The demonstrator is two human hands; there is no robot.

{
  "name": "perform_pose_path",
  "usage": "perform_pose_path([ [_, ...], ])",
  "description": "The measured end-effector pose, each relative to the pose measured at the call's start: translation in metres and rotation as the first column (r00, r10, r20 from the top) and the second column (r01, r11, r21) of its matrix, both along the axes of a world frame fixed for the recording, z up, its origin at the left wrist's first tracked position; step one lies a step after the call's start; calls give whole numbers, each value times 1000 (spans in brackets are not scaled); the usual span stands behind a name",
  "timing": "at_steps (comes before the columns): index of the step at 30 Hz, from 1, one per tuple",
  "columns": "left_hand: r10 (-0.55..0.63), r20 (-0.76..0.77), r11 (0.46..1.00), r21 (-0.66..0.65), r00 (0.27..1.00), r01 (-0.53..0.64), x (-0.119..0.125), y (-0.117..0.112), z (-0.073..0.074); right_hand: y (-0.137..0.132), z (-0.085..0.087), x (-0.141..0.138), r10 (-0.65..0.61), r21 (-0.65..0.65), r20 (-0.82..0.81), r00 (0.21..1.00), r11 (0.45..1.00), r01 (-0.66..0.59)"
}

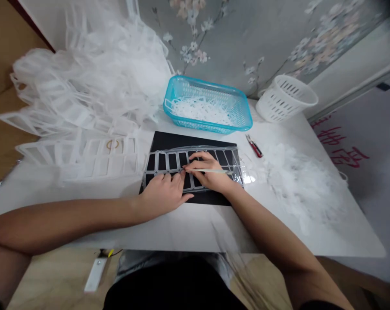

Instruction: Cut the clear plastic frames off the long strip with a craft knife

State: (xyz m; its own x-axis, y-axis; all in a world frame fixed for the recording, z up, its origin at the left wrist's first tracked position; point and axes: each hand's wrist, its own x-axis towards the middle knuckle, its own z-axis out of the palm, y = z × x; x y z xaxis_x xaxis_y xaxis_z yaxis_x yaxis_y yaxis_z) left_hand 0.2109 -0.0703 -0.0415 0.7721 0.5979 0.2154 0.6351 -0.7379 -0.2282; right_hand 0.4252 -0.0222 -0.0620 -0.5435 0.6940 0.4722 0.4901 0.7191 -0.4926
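Note:
A translucent plastic sheet of joined rectangular frames [167, 162] lies on a black mat [195, 141] in front of me. My left hand [164, 191] rests palm down on the sheet's near left part, thumb stretched out to the side and nothing visible in it. In my right hand [210, 174] is a slim white pen-like tool [221, 171], pinched near its front end. Its tip points left and meets the sheet close to my left fingertips. The tip itself is too small to make out.
Behind the mat stands a blue basket [210, 128] holding many thin white pieces. A white basket [283, 101] is at the back right, with red-handled snips [254, 147] nearer. White plastic frames [94, 77] pile up at left; clear scraps [301, 189] lie at right.

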Motion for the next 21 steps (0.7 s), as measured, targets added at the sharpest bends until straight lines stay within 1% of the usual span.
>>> perform_pose_path([
  [2,21,47,999,29,999,-22,-2,1,-8,0,0,-1,5,74,80,997,997,-11],
  [4,-2,84,998,61,996,-3,-3,2,-11,-1,2,-2,-9,115,161,987,993,-10],
  [6,-20,111,996,85,994,11,-4,3,-12,0,4,-4,-44,133,209,977,991,16],
  [8,-19,123,996,84,992,9,-4,4,-10,2,4,-7,-103,146,201,974,986,74],
  [12,4,128,999,50,992,-10,-4,5,-7,9,4,-11,-231,136,77,970,966,219],
  [14,2,133,999,35,991,-7,-5,6,-6,12,7,-9,-306,144,-23,952,941,306],
  [15,0,135,1000,28,991,-4,-5,6,-6,14,11,-6,-355,155,-84,931,918,364],
  [17,-4,135,1000,19,991,1,-6,6,-7,19,21,1,-462,161,-199,864,854,494],
  [20,-5,135,1000,11,991,3,-6,5,-8,37,43,17,-569,116,-346,746,763,636],
  [21,-2,137,1000,4,991,2,-6,4,-8,45,51,22,-579,62,-373,725,764,642],
])
